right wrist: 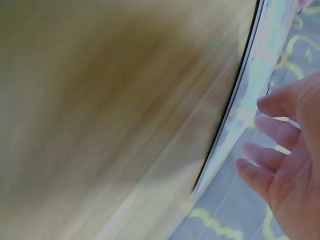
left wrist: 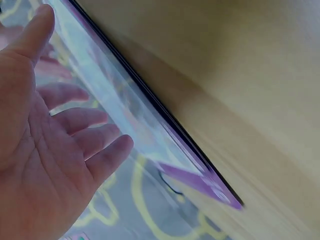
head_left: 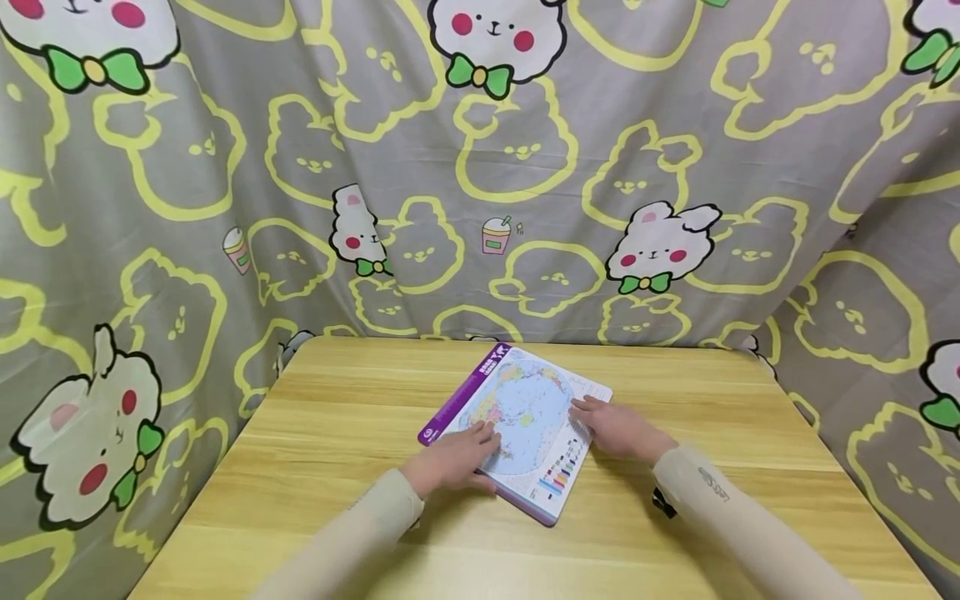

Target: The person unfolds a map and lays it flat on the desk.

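A world map board with rounded corners and a purple band down its left side lies flat and askew on the wooden table. My left hand is over its near left part, fingers spread above the printed map and thumb by the near edge. At the right edge, the fingertips of my right hand reach onto the board. In the left wrist view the left hand has loosely extended fingers beside the board. The right wrist view shows the right hand with slightly bent fingers, the board's dark edge alongside.
The wooden table spreads around the board on all sides. Behind it and at both sides hangs a grey curtain printed with yellow outlines and white rabbits. A small black object shows beneath the right sleeve.
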Available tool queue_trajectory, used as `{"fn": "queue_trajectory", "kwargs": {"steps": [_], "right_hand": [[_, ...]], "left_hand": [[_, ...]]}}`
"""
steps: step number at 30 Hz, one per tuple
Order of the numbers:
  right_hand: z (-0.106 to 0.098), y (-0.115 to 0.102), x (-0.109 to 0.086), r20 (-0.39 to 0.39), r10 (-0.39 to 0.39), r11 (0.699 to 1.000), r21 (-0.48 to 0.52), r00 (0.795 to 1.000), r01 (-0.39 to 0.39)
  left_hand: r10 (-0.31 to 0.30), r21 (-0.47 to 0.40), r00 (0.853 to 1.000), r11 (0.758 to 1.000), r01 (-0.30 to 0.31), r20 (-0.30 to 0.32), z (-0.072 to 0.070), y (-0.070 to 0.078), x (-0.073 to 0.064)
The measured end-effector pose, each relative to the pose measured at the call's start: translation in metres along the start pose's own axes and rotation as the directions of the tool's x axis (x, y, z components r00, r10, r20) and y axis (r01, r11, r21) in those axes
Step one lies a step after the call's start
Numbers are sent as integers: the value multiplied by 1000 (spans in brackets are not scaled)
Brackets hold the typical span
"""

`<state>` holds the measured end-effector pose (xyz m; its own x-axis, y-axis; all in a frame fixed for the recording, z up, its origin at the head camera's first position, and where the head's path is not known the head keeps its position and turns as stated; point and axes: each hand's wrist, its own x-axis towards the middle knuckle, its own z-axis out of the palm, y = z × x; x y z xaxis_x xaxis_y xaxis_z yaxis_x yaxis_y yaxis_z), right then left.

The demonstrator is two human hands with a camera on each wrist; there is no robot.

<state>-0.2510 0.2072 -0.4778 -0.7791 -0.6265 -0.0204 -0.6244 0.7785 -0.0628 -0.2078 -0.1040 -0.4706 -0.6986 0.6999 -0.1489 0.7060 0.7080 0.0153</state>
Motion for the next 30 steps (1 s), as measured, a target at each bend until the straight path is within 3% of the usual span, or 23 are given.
{"fn": "queue_trajectory", "kwargs": {"steps": [11,20,30], "right_hand": [[7,-43,-21,-32,-124,990,59,992,125],[7,-76,-27,-26,-220,972,85,975,221],[12,-99,-29,55,-216,973,93,975,211]], "left_hand": [[-77,-107,997,991,80,31,-1,-42,-8],[-119,-203,992,971,127,47,-2,-59,-9],[-144,-209,987,965,157,76,7,-70,-7]]}}
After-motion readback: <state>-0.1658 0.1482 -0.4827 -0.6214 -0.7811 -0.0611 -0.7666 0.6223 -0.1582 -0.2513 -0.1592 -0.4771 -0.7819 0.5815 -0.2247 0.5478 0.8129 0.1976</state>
